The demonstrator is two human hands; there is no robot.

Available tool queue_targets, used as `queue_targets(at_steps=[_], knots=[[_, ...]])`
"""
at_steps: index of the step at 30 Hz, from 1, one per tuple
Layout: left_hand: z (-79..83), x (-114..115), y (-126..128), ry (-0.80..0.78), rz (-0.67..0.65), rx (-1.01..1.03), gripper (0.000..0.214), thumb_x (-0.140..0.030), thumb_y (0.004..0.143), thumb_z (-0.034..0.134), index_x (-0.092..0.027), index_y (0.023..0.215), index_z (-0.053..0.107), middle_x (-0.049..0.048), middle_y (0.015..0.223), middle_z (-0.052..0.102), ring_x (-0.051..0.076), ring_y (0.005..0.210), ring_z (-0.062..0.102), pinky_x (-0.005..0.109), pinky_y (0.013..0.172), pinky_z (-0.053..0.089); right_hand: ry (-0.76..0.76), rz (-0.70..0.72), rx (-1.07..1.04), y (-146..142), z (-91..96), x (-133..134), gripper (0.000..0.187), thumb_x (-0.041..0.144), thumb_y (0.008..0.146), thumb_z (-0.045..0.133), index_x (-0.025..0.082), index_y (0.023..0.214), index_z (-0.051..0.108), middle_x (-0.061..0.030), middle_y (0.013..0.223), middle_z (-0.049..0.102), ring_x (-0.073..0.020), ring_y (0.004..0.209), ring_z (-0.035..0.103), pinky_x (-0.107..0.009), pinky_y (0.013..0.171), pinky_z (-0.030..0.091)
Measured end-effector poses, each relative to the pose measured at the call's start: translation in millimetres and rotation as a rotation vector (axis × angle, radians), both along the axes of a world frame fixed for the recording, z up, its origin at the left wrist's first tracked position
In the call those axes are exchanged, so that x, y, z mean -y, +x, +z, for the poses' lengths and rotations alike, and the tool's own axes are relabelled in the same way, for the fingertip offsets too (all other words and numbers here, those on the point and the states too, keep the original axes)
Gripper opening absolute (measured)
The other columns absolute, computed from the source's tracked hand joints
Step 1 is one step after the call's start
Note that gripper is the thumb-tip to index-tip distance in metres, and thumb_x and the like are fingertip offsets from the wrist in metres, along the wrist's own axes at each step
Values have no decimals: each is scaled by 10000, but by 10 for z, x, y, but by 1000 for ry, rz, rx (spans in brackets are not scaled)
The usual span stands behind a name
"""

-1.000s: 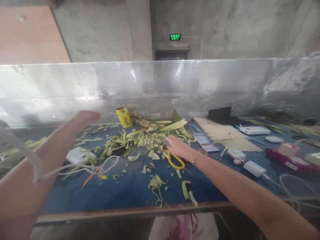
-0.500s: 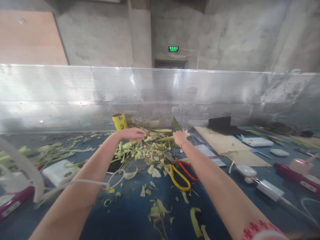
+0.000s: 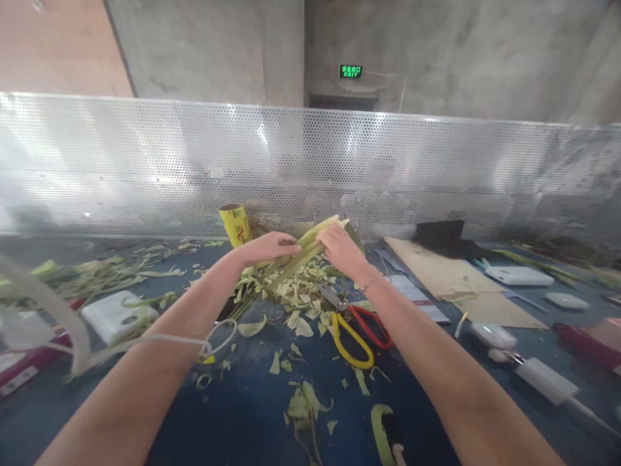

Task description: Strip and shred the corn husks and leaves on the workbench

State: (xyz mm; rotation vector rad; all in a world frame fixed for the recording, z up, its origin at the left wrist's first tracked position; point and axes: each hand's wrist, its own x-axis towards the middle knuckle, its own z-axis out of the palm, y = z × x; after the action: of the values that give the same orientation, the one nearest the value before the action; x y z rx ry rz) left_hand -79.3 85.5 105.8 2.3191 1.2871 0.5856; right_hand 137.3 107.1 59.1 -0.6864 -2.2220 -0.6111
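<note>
My right hand (image 3: 341,249) is closed around the upper end of several pale green stalks (image 3: 289,268), whose cut tips stick out beyond its fingers. From the left, my left hand (image 3: 272,247) pinches the same stalks with its fingertips. They slant down toward a heap of leaf and peel scraps (image 3: 303,291). Scissors (image 3: 354,353) with one yellow and one red handle lie below the heap, blades toward it. Behind my left hand stands a yellow printed roll (image 3: 235,225), tilted. The far ends of the stalks blend into the scraps.
A perforated metal panel (image 3: 204,168) closes off the back. On the left lie stalk peelings (image 3: 116,285), a white box (image 3: 116,316) and a white cable (image 3: 160,338). To the right are cardboard (image 3: 436,275), a white power bank (image 3: 519,276) and a white charger (image 3: 547,380).
The stalks have been lifted from the heap and now slant up between my hands. Both hands have come closer together, the right one moving left and up. The camera view has tilted down.
</note>
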Motion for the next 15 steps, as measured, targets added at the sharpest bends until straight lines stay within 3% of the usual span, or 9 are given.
queue_targets(at_steps=[4, 11, 15], knots=[[-22, 32, 70, 32, -64, 20, 269, -389, 681, 575, -165, 816, 637, -8, 721, 619, 154, 678, 558, 246, 598, 416, 34, 18, -10, -64, 76, 134, 254, 65, 855, 328, 167, 861, 561, -69, 924, 543, -186, 946, 449, -365, 978, 298], [-94, -116, -6, 107, 106, 153, 342, -421, 726, 509, -166, 922, 624, 23, 869, 666, 173, 770, 593, 280, 729, 444, -4, -45, -3, 67, -13, 40, 205, 138, 881, 376, 158, 857, 578, -80, 927, 534, -192, 943, 438, -331, 893, 332], [-148, -218, -39, 162, 161, 91, 340, -428, 766, 424, -163, 866, 614, 25, 814, 647, 180, 757, 576, 287, 724, 437, 8, -62, 83, 99, -109, -9, 206, 167, 886, 394, 168, 876, 599, -72, 922, 542, -195, 912, 445, -337, 850, 339]])
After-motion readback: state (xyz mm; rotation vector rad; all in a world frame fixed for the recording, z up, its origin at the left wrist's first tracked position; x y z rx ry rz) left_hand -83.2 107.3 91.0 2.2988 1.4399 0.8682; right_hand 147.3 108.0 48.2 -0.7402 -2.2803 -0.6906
